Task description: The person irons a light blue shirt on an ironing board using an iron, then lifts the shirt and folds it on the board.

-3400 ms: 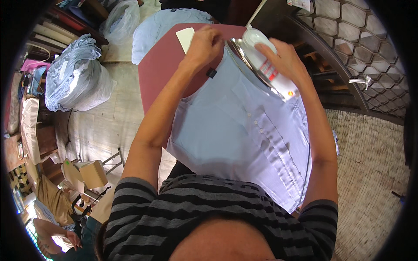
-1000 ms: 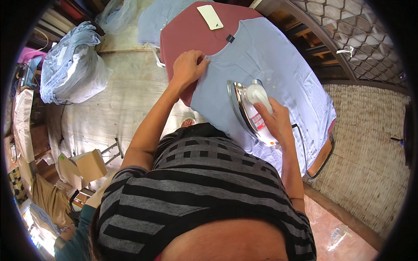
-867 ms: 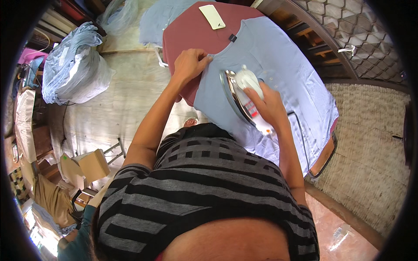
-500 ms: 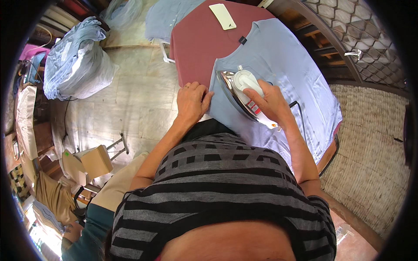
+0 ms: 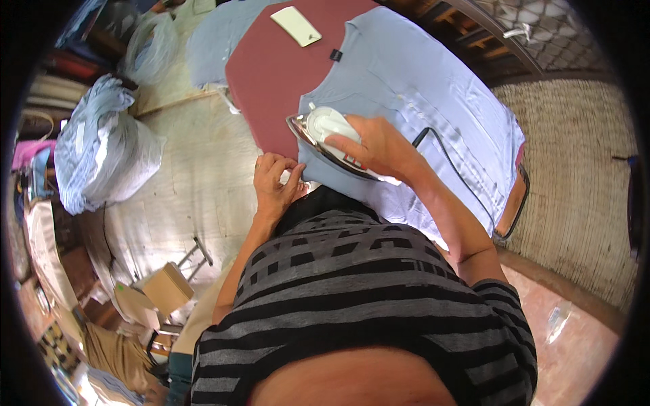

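Observation:
A light blue shirt [image 5: 447, 101] with a black neck label lies spread over a maroon ironing board [image 5: 264, 88]. My right hand [image 5: 379, 145] is wrapped round the handle of a white steam iron [image 5: 326, 124]. The iron's soleplate rests on the shirt close to its left edge, its tip pointing up and left. At the board's near left edge, my left hand [image 5: 274, 186] is closed, thumb and forefinger pinching the shirt's border. A dark cord [image 5: 450, 166] runs from behind my right wrist across the shirt.
A cream card [image 5: 296, 27] lies on the board's far end. Another blue garment [image 5: 217, 44] is beyond it. On the left stands a clear bag of blue clothes [image 5: 108, 149]. Lower left are a cardboard box [image 5: 168, 289] and a seated person's tan trousers [image 5: 206, 308]. A metal grille [image 5: 548, 40] borders the far right.
The whole view has shifted, with the board now farther left. My right hand still grips the iron, which sits nearer the shirt's left edge. My left hand's fingers are more curled at the border.

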`<state>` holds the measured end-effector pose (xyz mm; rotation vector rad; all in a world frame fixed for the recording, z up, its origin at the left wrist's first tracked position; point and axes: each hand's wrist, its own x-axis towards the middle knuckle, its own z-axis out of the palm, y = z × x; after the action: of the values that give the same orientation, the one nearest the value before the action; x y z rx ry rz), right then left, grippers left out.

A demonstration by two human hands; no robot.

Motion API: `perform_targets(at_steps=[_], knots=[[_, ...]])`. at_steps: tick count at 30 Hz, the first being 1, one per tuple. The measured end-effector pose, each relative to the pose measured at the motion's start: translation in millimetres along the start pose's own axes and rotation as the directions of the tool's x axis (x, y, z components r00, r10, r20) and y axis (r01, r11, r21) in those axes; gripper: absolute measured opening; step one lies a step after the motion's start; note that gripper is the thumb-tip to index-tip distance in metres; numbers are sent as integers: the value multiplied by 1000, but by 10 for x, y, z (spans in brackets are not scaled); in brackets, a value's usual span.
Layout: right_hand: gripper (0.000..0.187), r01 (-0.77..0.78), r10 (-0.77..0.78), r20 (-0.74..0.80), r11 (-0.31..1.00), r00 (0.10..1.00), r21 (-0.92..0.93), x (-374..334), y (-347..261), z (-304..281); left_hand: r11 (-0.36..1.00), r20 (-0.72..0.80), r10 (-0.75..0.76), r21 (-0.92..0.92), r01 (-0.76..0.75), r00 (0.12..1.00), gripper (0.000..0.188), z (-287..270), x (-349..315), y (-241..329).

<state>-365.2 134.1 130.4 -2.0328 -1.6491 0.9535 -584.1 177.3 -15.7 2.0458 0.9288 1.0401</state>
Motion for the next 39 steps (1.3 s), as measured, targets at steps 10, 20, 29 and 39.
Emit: perform_targets(at_steps=[10,20,29,39], knots=[[45,93,-86,-92,993,992,77,79,-86,60,998,117,-26,-60,33,993,12,-104,52,-88],[43,-134,220,-225,930,949,343,-147,50,-114,994,93,-29,-103,38,995,11,-93,71,-77],[49,-45,93,-259,982,962,186,461,108,-92,995,66,-47,-83,52,997,12,-57,105,-77],[51,-143,228,-246,937,942,319,427,58,-88,993,173,-69,-80,84,983,12,-115,191,-66]])
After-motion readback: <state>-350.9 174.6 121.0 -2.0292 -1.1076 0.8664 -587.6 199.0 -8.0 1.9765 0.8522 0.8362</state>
